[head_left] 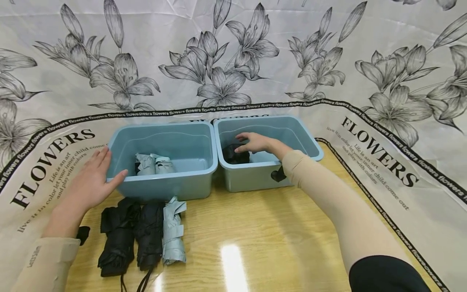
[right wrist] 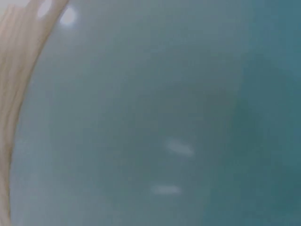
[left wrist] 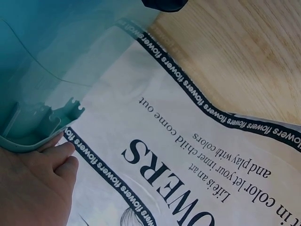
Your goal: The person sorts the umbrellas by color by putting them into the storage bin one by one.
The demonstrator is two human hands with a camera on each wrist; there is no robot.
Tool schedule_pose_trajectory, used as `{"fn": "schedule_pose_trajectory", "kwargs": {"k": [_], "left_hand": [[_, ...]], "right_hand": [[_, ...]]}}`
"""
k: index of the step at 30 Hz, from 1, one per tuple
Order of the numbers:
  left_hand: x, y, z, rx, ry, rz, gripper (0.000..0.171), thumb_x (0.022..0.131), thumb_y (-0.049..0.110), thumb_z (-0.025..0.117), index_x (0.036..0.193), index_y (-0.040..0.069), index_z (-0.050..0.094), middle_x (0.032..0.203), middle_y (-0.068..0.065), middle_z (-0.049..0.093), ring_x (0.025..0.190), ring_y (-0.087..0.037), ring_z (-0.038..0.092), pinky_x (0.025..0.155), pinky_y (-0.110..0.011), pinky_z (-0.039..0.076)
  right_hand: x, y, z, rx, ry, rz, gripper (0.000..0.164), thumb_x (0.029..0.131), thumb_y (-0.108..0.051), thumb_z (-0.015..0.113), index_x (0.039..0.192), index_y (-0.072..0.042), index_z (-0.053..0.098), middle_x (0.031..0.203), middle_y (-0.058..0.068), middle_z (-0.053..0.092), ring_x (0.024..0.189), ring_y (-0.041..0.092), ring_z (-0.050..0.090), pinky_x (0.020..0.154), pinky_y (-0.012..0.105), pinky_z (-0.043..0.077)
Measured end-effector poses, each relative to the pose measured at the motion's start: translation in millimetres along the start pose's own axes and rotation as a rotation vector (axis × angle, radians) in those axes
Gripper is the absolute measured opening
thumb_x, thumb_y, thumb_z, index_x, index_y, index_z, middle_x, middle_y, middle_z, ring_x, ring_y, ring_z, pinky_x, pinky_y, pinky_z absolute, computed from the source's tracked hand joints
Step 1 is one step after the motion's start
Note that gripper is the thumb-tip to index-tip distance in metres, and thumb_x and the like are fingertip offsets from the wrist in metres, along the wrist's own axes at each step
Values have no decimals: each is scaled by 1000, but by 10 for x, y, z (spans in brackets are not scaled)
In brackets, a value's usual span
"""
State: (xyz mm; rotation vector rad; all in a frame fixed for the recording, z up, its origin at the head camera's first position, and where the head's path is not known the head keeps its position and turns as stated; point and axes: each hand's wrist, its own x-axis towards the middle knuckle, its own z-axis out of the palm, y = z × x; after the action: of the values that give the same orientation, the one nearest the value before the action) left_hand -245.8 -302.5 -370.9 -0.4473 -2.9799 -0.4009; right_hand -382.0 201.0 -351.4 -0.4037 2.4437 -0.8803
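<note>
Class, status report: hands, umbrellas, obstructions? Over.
Left hand at left bin's edge. Right hand at black bundle in right bin. Three folded umbrellas before left bin. Front rim partly hides bundle.

Got wooden table (head_left: 268,235), yellowish grain, bright glare streak (head_left: 232,265) on its near part. Behind table: white cloth (head_left: 146,24), standing upright, lightly creased, printed with grey line-drawn lilies (head_left: 253,48); cloth also left and right of table. Black band (head_left: 233,108) with repeated "flowers" in white, across cloth behind table. Similar thinner band (head_left: 379,209) along table's right edge. Big black FLOWERS lettering (head_left: 52,168) left of table, same again right of table, small slanted text lines (head_left: 368,168) below each. In right wrist view, just a blurred strip of table
</note>
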Motion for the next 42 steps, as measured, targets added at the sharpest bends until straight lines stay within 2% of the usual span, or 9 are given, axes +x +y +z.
{"fn": "schedule_pose_trajectory", "kwargs": {"k": [5,10,18,23,25,30,33,40,42], "left_hand": [[-4,-11,-23,-6,9,2,93,108,56,40,160,-15,9,168,-34,3,155,-54,2,120,-73,15],[-10,-29,-24,-9,7,-2,93,108,56,40,159,-16,10,168,-35,4,155,-55,2,120,-73,15],[3,-39,2,-8,8,-4,94,108,57,39,159,-16,9,168,-35,4,154,-55,3,120,-73,15],[11,-34,8,-10,5,-2,94,108,58,40,159,-15,10,168,-35,5,155,-55,3,120,-73,15],[18,-36,10,-9,3,1,94,108,58,40,159,-15,9,168,-35,5,155,-54,1,120,-72,14],[32,-32,17,-3,4,9,94,108,58,39,159,-15,10,168,-35,6,155,-54,2,121,-72,14],[34,-26,20,-7,6,8,94,107,58,40,159,-15,10,168,-35,6,155,-54,3,121,-71,14],[39,-34,10,-4,8,10,94,107,58,40,160,-15,10,168,-34,6,155,-54,2,121,-71,15],[39,-33,4,-3,5,9,94,107,58,40,160,-14,10,168,-34,6,155,-54,2,121,-72,15]], "right_hand": [[-107,-180,-77,71,43,-22,73,104,-32,65,165,-12,29,168,15,30,146,37,42,109,58,47],[-268,-370,-10,105,158,-118,71,105,-31,65,164,-13,31,166,10,35,144,34,46,109,53,48],[-642,-582,347,164,408,-318,64,103,-29,67,161,-21,41,161,2,45,144,28,48,111,47,48],[-823,-646,607,301,489,-440,59,103,-20,68,158,-18,46,159,1,48,141,24,51,111,38,49],[-887,-671,717,357,513,-499,58,102,-13,67,157,-13,47,158,4,49,140,26,52,111,37,50],[-1025,-745,1017,458,546,-632,57,100,-1,66,154,-3,47,156,15,50,138,34,53,109,38,51],[-1070,-787,1214,493,543,-680,55,100,1,65,153,-2,48,155,14,51,136,37,54,108,38,52],[-1056,-845,1716,459,489,-757,55,99,2,66,151,-1,50,152,16,51,130,43,56,101,39,57],[-1030,-850,1862,444,470,-755,56,98,1,68,151,-1,50,152,15,51,129,44,56,100,44,58]]}}
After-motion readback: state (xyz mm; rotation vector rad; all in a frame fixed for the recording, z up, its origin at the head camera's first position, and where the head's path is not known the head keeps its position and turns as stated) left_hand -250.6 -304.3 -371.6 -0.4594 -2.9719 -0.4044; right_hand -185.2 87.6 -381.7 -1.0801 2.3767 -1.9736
